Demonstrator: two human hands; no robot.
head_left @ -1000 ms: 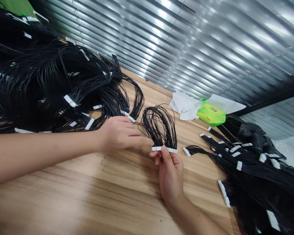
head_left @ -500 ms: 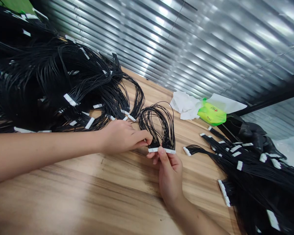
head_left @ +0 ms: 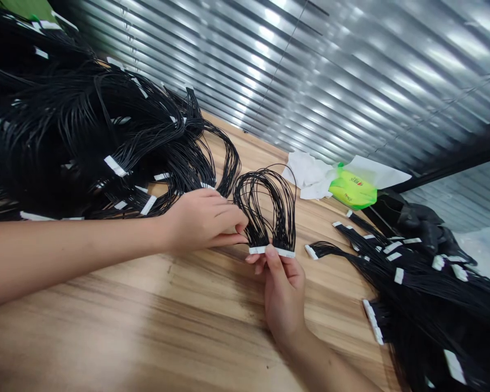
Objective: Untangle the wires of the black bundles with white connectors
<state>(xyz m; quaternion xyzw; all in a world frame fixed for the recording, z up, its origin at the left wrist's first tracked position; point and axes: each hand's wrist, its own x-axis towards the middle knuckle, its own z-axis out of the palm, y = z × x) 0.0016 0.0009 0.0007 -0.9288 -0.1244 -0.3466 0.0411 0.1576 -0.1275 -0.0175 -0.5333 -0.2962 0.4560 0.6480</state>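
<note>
Corrugated metal wall (head_left: 212, 60), shiny, slants across the back; wood-grain table (head_left: 118, 337) fills the foreground. Two hands work mid-table. Right hand (head_left: 283, 294) comes up from the lower right, thumb on top and fingers underneath, gripping a white connector (head_left: 285, 253) near its middle. Connector sits crosswise at the thumb tip, center of view. Black wire loop (head_left: 286, 215) rises from it, both legs meeting the connector, arch pointing toward the wall. Left hand (head_left: 208, 220) reaches in from the left, palm down, fingers curled, thumb and index tips close together just beside the loop's left leg; cannot tell whether they pinch a wire. Big pile of black wires (head_left: 77, 120) with white end pieces at left, running behind the left forearm. Second wire pile (head_left: 441, 305) at right, same white ends; one bundle (head_left: 326, 249) sticks out of it toward the right hand, apart from it. Behind: crumpled white paper (head_left: 308, 174) next to a bright green packet (head_left: 353, 189). Black item (head_left: 420, 220) beyond the right pile, too unclear to identify.
</note>
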